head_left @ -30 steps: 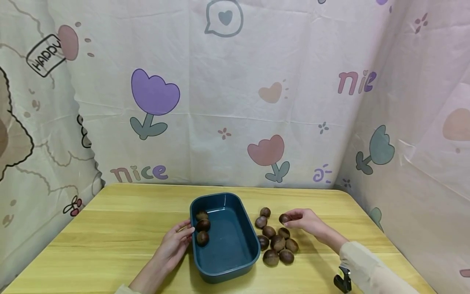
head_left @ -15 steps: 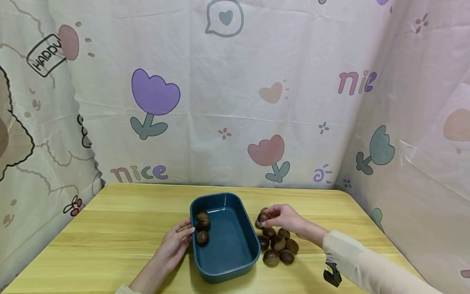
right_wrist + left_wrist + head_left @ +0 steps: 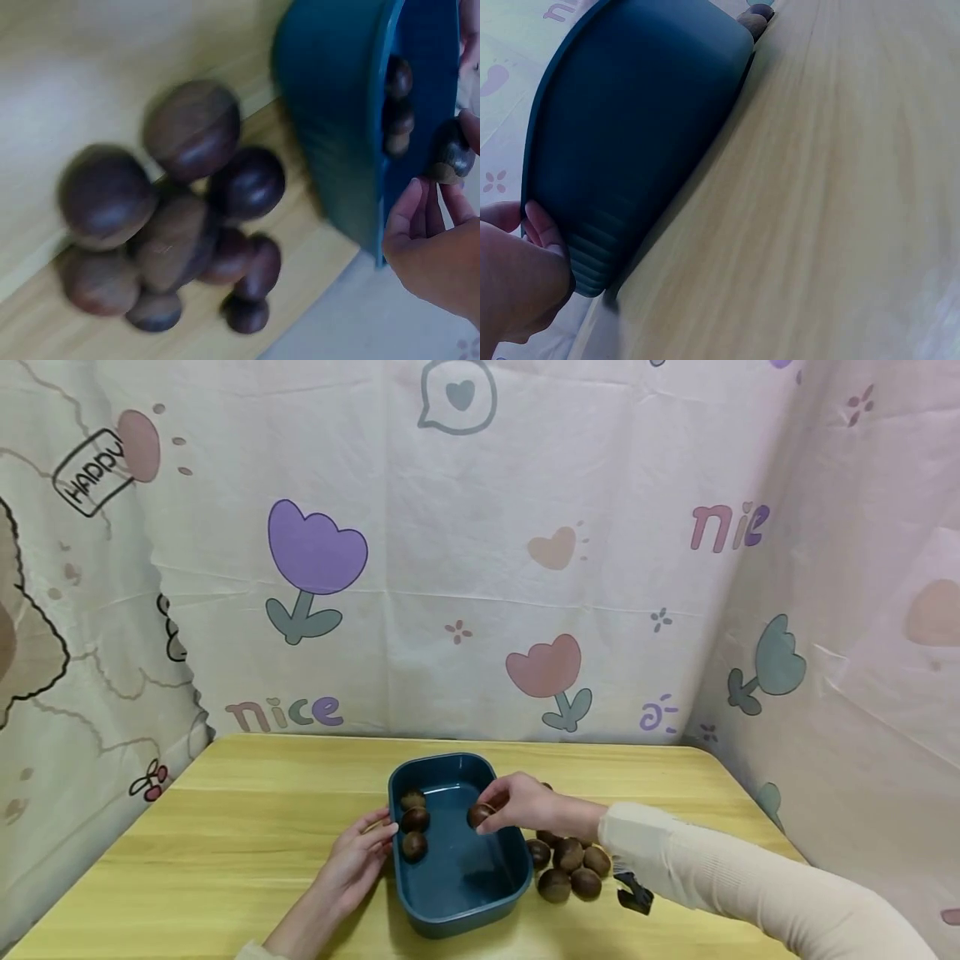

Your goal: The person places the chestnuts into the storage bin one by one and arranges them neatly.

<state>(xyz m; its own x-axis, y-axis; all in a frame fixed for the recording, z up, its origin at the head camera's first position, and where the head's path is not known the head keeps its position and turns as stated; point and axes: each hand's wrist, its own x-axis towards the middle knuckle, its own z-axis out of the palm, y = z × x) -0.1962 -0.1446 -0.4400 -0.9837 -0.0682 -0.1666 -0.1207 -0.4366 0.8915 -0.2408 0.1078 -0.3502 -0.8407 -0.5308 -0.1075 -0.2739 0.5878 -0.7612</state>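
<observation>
A dark blue-green rectangular tub [image 3: 465, 893] stands on the wooden table, with three chestnuts [image 3: 415, 819] lined up along its left inner wall. My left hand [image 3: 358, 862] grips the tub's left rim, thumb on the edge and fingers against the outer side, as the left wrist view also shows. Over the tub's right part, my right hand [image 3: 517, 803] pinches a chestnut [image 3: 479, 815] between thumb and fingertips. In the right wrist view that chestnut [image 3: 452, 154] hangs above the tub's inside, apart from the others.
Several loose chestnuts [image 3: 567, 856] lie clustered on the table right of the tub, some hidden behind the right forearm. A black clip [image 3: 634, 893] hangs at the right sleeve. Patterned cloth [image 3: 450, 527] rises behind the wooden table [image 3: 285, 793].
My right hand has carried the pinched chestnut leftward, from beyond the loose chestnuts to above the tub. The left hand and the tub have stayed in place.
</observation>
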